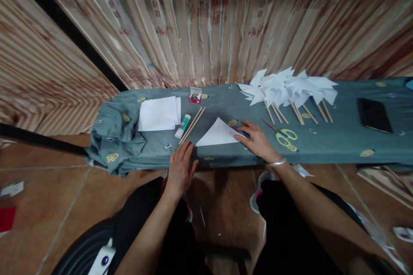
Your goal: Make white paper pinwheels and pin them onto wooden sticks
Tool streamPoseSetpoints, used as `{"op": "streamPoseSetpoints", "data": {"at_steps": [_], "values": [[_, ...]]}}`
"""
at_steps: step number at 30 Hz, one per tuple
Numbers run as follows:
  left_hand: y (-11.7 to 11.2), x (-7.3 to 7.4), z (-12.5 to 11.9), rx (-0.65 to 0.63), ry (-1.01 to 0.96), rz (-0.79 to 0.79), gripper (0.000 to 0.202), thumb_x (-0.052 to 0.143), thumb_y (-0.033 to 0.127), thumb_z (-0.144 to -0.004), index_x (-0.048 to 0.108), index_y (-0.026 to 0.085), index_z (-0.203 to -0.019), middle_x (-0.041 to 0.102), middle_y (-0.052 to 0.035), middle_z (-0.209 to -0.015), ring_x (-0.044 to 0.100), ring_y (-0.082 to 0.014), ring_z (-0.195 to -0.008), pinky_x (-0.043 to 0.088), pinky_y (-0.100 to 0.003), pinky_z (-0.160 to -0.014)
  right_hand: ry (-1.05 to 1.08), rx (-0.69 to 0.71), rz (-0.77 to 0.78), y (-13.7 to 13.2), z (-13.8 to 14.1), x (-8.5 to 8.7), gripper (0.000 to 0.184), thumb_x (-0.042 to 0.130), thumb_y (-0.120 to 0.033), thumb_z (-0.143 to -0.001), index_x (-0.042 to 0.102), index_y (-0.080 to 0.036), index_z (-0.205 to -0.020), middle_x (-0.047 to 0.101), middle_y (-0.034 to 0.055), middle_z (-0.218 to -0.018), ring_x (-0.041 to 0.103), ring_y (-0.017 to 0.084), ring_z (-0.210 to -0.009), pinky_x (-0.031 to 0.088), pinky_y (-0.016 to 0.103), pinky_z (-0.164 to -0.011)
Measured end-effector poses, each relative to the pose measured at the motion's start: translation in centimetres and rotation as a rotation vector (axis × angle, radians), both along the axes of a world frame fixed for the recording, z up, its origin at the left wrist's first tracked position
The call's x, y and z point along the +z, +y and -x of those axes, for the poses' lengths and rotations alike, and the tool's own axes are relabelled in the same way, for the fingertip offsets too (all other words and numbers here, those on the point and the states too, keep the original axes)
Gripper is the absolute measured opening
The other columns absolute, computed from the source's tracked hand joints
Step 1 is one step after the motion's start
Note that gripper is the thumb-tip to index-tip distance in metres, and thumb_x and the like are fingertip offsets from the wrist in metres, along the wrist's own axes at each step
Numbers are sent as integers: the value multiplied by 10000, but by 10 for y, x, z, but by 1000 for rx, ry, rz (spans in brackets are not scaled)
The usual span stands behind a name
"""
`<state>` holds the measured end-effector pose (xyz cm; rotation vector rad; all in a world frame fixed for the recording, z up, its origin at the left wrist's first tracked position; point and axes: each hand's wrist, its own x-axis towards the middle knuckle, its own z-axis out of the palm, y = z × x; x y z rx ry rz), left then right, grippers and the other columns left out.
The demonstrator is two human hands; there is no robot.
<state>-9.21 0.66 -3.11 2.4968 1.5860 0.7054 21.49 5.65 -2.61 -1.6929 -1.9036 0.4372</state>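
A white sheet of paper folded into a triangle (218, 134) lies flat before me. My right hand (256, 139) rests on its right corner, with thumb and fingers apart. Beside the left corner is my left hand (181, 166), its fingers stretched out over the table's front edge; whether they touch the paper I cannot tell. Left of the triangle are thin wooden sticks (192, 125) and a glue stick (183, 126). To the right of my right hand lie scissors (284, 136) with light green handles.
A stack of white paper (158, 114) lies at the left, near a small open red box (195, 95) of small metal pieces. Several white paper pinwheels (287, 88) on sticks lie at the back right. A dark phone (374, 114) lies further right on the green cloth (342, 137).
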Motion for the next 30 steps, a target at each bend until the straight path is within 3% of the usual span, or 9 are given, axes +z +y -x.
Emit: {"op": "streamPoseSetpoints", "data": {"at_steps": [6,11,16,19,21,23,26,30], "values": [[11,-4,-17,14,-175,40,480,503,317,-943,455,161,-1394,522,-189,-1436,475,-300,-1348,384,-504,-1085,181,0,61,2,8,6,166,683,-258,-749,741,-194,-891,590,144,-1378,553,286,-1279,383,450,-1092],[15,-3,-20,78,-432,151,532,532,384,-914,495,118,-1373,553,-209,-1402,503,-311,-1324,348,-517,-1120,416,3,128,1,6,17,99,681,-295,-720,716,-213,-763,619,92,-1338,554,263,-1277,331,447,-1128],[17,16,-26,161,-807,381,605,550,519,-881,531,153,-1363,544,-166,-1430,480,-288,-1355,346,-465,-1144,561,66,64,-9,-4,42,134,711,-337,-701,713,-218,-762,607,79,-1355,552,262,-1269,317,440,-1131],[21,36,-38,118,-967,540,682,644,581,-796,581,154,-1324,616,-151,-1355,545,-300,-1292,404,-436,-1104,608,87,45,-14,-13,55,147,736,-350,-705,714,-218,-764,612,81,-1347,547,263,-1274,312,431,-1129],[25,50,-50,96,-1020,673,683,635,637,-777,653,126,-1230,709,-156,-1194,627,-308,-1181,475,-419,-1025,649,87,40,-16,-21,60,161,758,-356,-699,717,-216,-767,614,86,-1341,553,264,-1266,316,430,-1125],[29,61,-63,66,-1066,788,756,667,714,-686,695,113,-1143,743,-161,-1095,696,-320,-1031,558,-394,-851,696,75,29,-15,-29,63,176,777,-363,-685,719,-216,-763,626,88,-1320,559,265,-1258,315,435,-1125],[34,72,-84,3,-1078,916,779,709,739,-603,717,122,-1079,767,-143,-986,739,-280,-814,563,-334,-675,749,47,6,-12,-42,64,182,794,-362,-664,722,-218,-747,654,85,-1272,566,263,-1246,317,439,-1124],[33,81,-116,-33,-1071,990,636,736,695,-611,735,119,-879,773,-132,-886,725,-219,-663,528,-271,-571,813,-14,-44,-10,-57,64,208,808,-369,-632,725,-217,-748,674,75,-1242,566,261,-1243,353,428,-1101]]}}
